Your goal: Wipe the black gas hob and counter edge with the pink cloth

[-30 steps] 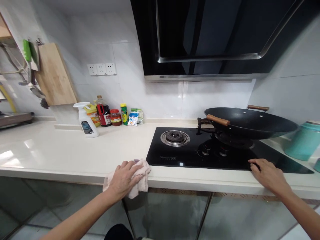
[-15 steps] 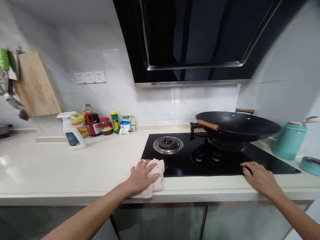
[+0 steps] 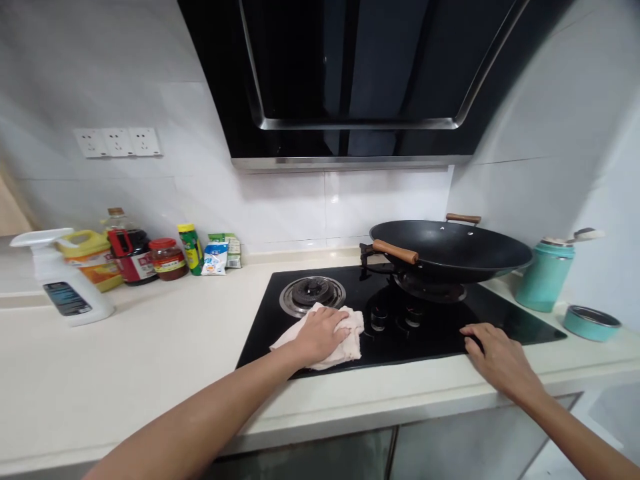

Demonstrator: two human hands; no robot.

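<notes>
Under my left hand [image 3: 320, 335] is a pale pink cloth [image 3: 353, 339], pressed against the black glass cooktop [image 3: 445, 337] at its front left. The fingers bend over the cloth and grip it. Just behind lies the uncovered left burner [image 3: 289, 298]. My right hand [image 3: 500, 360] rests on the cooktop's front edge, toward the right, holding nothing, with the thumb apart from the loosely bent fingers. Between the hands and a little farther back are two control knobs [image 3: 379, 319]. A black wok [image 3: 445, 257] with wooden handles sits on the right burner.
At left on the counter [image 3: 150, 360] stand a white spray bottle [image 3: 75, 293], a yellow jug [image 3: 93, 257], a dark sauce bottle [image 3: 133, 253], a red-lidded jar [image 3: 169, 260] and small packets [image 3: 216, 259]. A teal flask [image 3: 545, 277] and teal lid [image 3: 591, 327] are at right. The range hood [image 3: 350, 143] hangs above.
My left hand has slid the cloth from the cooktop's front left corner and counter rightward onto the glass. My right hand stays at the front edge. The view has turned right.
</notes>
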